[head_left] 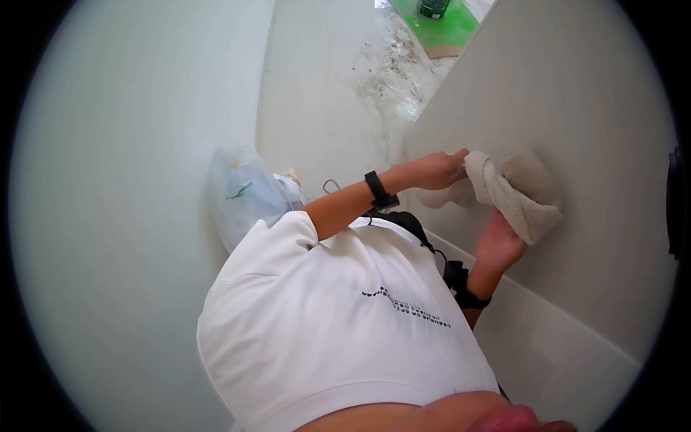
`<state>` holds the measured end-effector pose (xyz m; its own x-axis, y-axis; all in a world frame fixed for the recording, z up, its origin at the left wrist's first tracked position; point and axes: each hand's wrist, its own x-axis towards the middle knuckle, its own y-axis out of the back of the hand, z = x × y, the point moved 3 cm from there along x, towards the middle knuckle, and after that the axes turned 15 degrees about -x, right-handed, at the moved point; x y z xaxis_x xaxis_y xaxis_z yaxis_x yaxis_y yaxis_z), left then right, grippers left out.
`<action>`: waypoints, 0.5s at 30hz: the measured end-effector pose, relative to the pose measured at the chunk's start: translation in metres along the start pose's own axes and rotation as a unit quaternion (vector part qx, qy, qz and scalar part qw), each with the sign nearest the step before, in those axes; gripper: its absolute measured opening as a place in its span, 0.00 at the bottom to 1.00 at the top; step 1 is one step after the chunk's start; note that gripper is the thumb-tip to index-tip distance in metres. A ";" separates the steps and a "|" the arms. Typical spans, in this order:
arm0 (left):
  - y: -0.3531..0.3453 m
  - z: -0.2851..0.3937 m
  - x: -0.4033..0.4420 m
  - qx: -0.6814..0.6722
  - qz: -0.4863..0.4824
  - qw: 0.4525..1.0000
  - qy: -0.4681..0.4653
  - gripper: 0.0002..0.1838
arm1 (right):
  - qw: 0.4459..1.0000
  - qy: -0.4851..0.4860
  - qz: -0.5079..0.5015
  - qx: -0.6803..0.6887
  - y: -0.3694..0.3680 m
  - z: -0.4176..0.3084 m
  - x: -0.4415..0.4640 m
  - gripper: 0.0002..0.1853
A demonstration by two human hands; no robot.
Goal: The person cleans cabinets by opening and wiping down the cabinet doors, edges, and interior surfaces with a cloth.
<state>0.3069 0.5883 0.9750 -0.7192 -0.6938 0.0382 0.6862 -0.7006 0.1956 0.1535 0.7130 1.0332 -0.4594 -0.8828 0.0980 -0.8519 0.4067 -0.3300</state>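
A folded beige cloth [515, 194] is held up against the smooth pale panel on my right. My left hand [435, 171] reaches across from the left, its fingers closed on the cloth's upper left corner. Below it, my right hand [502, 243] grips the lower side of the cloth, with the fingertips hidden behind the fabric. A black band with a watch [381, 193] is on my left wrist, and another black band [466, 286] is on my right.
The pale panel [576, 93] rises close on my right, and a white wall [137, 216] stands on my left. A clear plastic bag [248, 194] sits against that wall. Ahead, the whitish floor [324, 93] has dark smears. Beyond is a green board [439, 32] with a dark can [433, 7].
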 end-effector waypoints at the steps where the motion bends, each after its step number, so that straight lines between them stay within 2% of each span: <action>1: -0.002 -0.002 -0.009 -0.038 0.017 0.997 -0.065 0.22 | 1.000 0.023 0.008 -0.016 0.003 0.009 -0.013 0.28; 2: 0.001 0.006 -0.006 -0.080 0.035 0.989 -0.119 0.19 | 0.999 0.006 0.018 0.036 0.014 0.023 -0.005 0.28; 4: 0.017 0.045 -0.001 -0.156 0.051 0.978 -0.131 0.20 | 0.990 -0.037 0.046 0.132 0.039 0.052 -0.003 0.29; 5: 0.027 0.067 0.004 -0.194 0.063 0.968 -0.143 0.20 | 0.999 0.003 0.037 0.009 0.032 0.049 -0.001 0.28; 6: 0.036 0.082 0.009 -0.177 0.066 0.966 -0.175 0.21 | 0.996 0.039 0.034 -0.073 0.023 0.048 0.008 0.28; 9: 0.042 0.115 0.032 -0.127 0.052 0.956 -0.258 0.22 | 0.990 0.044 0.010 -0.134 0.012 0.046 0.031 0.28; 13: 0.041 0.121 0.083 -0.055 -0.011 0.925 -0.376 0.19 | 0.974 -0.045 -0.090 -0.203 0.007 0.063 0.048 0.28; 15: 0.045 0.113 0.099 -0.066 -0.016 0.893 -0.445 0.18 | 0.933 -0.138 -0.194 -0.269 0.001 0.077 0.035 0.29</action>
<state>0.2544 0.5074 1.0984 -0.5003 -0.3067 0.8097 0.6288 -0.7716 0.0963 0.1563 0.6647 0.9639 -0.0704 -0.9851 -0.1572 -0.9776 0.0368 0.2072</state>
